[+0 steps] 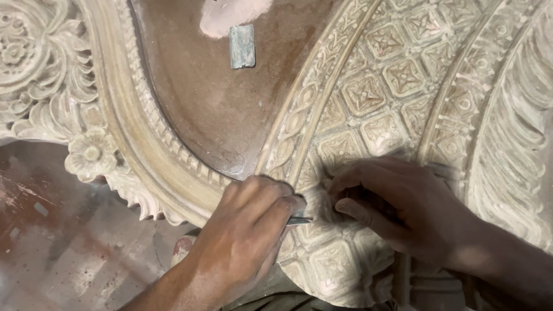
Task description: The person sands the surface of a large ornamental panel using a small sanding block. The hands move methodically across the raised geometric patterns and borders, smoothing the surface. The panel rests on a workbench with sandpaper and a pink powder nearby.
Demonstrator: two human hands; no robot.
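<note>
Closely, the left hand (pixel 242 230) pinches a thin metal carving tool (pixel 299 220), its tip on the pale carved stone panel (pixel 368 115) just beyond the fingers. The right hand (pixel 403 207) curls closed beside the tip, bracing; anything held is hidden. Light, steady strokes probably suit this dusty, flower-tiled relief.
</note>
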